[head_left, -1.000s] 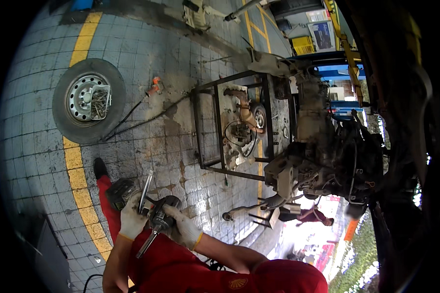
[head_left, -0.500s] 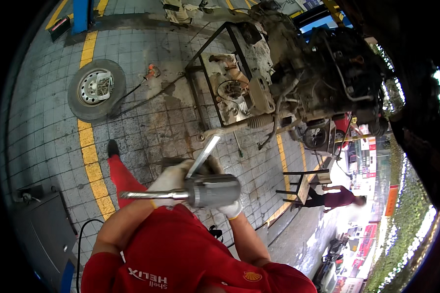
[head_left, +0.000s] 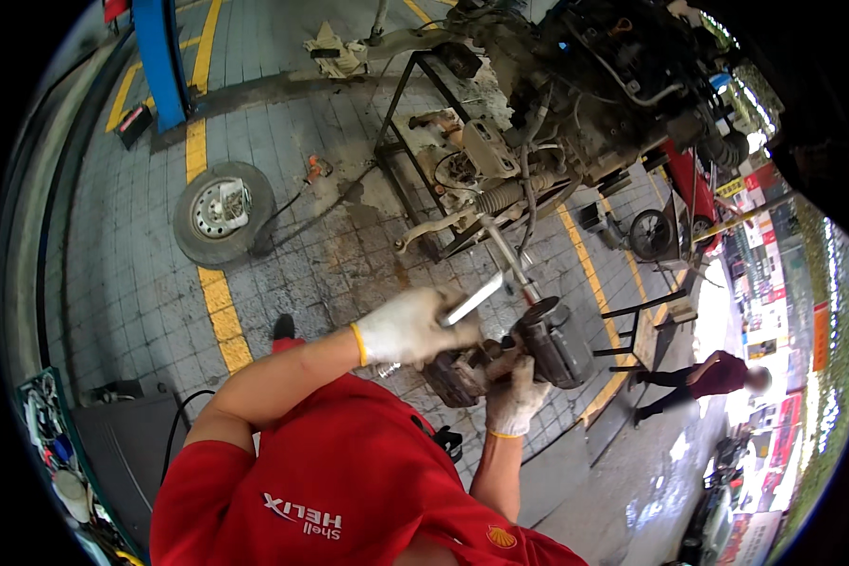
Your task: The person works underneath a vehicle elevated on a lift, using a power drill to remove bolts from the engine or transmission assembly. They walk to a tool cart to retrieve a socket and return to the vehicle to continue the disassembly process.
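My left hand, in a white work glove with a yellow cuff, is closed round a flat silver metal bar. My right hand, also gloved, grips a dark metal assembly from below; its exact kind is unclear. This assembly has a ribbed grey cylinder at the right and a rusty brown body at the left. A shiny rod runs up from the cylinder toward the machinery. Below my left wrist a short chrome end shows, partly covered by the forearm.
An engine assembly fills the upper right, beside a black metal frame. On the tiles lies a wheel holding a small tray. A blue post, a grey cabinet, a stool and a person stand farther off.
The dark assembly has swung right and turned, its cylinder now at the right. My left hand has come forward into sight with the silver bar. The view has shifted leftward.
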`<state>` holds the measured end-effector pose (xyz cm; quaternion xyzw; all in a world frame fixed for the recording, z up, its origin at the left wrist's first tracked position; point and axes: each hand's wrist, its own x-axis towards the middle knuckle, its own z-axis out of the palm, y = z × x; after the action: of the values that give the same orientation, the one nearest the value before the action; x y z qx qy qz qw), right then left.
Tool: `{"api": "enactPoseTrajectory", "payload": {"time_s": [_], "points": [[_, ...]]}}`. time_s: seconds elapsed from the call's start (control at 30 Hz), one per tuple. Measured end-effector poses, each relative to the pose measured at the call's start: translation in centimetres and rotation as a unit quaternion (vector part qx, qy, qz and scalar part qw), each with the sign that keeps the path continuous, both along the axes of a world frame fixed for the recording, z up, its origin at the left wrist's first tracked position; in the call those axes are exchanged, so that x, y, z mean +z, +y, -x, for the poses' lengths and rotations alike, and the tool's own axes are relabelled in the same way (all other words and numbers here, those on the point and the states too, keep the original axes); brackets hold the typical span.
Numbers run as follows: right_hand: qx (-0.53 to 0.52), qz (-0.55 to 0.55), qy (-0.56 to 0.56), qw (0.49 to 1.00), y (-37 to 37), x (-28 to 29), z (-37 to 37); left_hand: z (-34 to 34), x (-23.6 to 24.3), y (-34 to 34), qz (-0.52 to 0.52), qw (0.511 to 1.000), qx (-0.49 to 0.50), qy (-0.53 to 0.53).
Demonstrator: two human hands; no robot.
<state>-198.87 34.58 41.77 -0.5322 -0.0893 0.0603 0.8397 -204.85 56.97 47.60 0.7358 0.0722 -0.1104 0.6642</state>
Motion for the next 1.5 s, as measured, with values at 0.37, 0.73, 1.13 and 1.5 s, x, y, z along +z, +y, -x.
{"api": "enactPoseTrajectory", "payload": {"time_s": [0.37,0.73,1.13,1.5], "points": [[0.170,0.015,0.003,0.985,-5.1,0.2,2.0,-7.0,1.0,3.3,0.529,0.752,0.388,-0.066],[0.108,0.231,-0.076,0.964,-7.2,-1.7,2.9,-8.9,4.3,0.8,0.497,0.759,0.401,-0.129],[0.197,0.165,-0.026,0.966,-10.0,-0.8,2.7,-11.3,1.9,-2.2,0.418,0.835,0.357,-0.012],[-0.045,0.246,-0.272,0.929,-12.8,-5.1,3.8,-12.8,4.9,-13.7,0.352,0.873,0.322,-0.099]]}}
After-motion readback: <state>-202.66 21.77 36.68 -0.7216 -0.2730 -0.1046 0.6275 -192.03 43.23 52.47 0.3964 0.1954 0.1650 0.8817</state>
